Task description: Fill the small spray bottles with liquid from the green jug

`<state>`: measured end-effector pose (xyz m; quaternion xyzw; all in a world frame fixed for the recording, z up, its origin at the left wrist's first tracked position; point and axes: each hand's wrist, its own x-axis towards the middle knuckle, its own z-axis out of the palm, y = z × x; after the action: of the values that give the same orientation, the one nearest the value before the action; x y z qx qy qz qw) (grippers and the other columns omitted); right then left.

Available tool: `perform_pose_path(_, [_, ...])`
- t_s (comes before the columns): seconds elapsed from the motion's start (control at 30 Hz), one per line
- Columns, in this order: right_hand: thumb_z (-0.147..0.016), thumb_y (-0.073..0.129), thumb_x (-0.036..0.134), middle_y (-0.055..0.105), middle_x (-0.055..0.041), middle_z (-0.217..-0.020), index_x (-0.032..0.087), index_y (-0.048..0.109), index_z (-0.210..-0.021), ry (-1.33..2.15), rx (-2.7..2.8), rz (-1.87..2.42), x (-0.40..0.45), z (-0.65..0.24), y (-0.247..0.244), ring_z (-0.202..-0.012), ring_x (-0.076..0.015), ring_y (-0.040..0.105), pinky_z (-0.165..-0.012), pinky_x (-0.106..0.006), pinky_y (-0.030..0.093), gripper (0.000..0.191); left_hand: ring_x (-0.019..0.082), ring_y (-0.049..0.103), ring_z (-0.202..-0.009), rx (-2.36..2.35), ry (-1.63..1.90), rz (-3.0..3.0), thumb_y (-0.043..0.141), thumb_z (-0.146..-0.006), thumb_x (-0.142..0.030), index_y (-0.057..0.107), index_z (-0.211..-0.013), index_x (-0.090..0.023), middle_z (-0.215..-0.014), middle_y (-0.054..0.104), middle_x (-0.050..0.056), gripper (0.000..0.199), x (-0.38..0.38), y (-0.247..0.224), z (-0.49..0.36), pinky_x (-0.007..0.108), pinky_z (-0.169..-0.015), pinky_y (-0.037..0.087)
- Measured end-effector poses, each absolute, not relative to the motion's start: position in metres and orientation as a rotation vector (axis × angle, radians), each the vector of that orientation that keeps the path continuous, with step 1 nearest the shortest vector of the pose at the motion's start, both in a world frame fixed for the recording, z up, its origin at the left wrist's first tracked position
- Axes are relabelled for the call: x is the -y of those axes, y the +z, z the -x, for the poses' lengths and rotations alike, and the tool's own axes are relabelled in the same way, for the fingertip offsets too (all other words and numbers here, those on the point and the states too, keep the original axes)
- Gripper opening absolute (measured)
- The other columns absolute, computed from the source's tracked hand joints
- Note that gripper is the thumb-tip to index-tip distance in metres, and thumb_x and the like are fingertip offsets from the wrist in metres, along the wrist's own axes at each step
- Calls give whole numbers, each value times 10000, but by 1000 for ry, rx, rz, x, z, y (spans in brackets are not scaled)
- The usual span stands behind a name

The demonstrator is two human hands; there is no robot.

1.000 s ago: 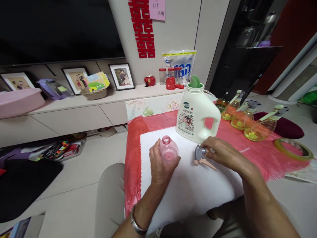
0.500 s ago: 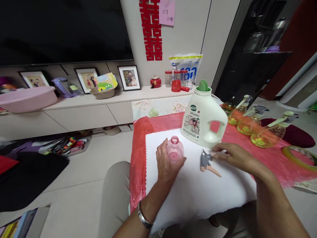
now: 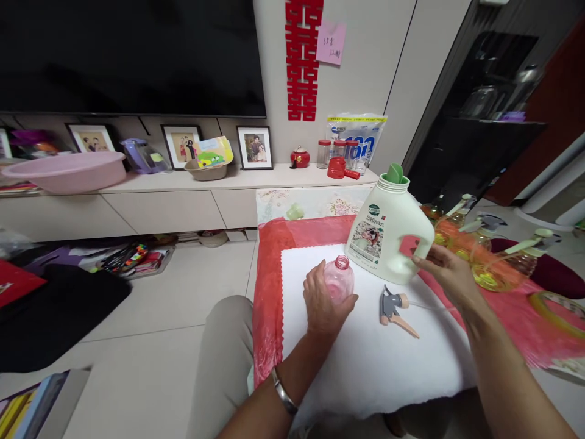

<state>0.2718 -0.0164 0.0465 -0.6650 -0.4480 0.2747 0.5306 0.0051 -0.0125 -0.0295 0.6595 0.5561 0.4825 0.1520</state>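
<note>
My left hand (image 3: 322, 302) is wrapped around a clear pink round bottle (image 3: 340, 281), which stands upright and uncapped on a white cloth (image 3: 351, 360). My right hand (image 3: 445, 268) is at the handle of a pale green detergent jug (image 3: 388, 225), its thumb on the near side and its other fingers partly hidden behind. A green spout (image 3: 395, 174) shows in the jug's open mouth. Between the two hands, a grey and peach trigger spray head (image 3: 393, 308) lies on the cloth with its thin tube pointing right.
Several spray bottles of yellow liquid (image 3: 496, 274) and a roll of tape (image 3: 560, 317) are on the red table cover (image 3: 278, 268) to the right. Behind, a low cabinet (image 3: 173, 204) holds framed photos, a pink basin (image 3: 68, 174) and red-lidded jars (image 3: 338, 148).
My right hand has moved from beside the spray head to the jug's handle. My left hand keeps its hold on the pink bottle. The camera view has shifted slightly.
</note>
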Motion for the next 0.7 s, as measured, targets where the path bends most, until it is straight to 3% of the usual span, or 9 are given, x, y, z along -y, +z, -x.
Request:
perform_pose_path(0.17, [-489, 851, 466, 686, -86, -960, 130, 671, -1007, 675, 1031, 1498, -9, -264, 44, -806, -167, 632, -704, -268, 521, 643, 347, 584, -1200, -1621, 1306, -1820, 822, -563, -225, 398, -1401, -184, -1299, 597, 147, 941, 15, -24, -6, 493, -1010, 491])
perform_pose_path(0.37, [-500, 756, 410, 579, -4, -688, 133, 606, -836, 539, 943, 1447, -30, -252, 47, -565, -81, 477, -532, -220, 406, 461, 352, 578, -1196, -1604, 1262, -1768, 815, -544, -186, 403, -1399, -181, -1310, 590, 150, 949, 16, -19, -5, 505, -1032, 473])
perform_pose_path(0.7, [-531, 689, 421, 543, -7, -608, 126, 628, -832, 310, 1038, 1647, -6, -259, 99, -514, -93, 461, -473, -208, 366, 426, 344, 577, -1219, -1594, 1267, -1794, 828, -562, -202, 391, -1415, -194, -1317, 593, 143, 959, 16, -21, -4, 485, -1028, 478])
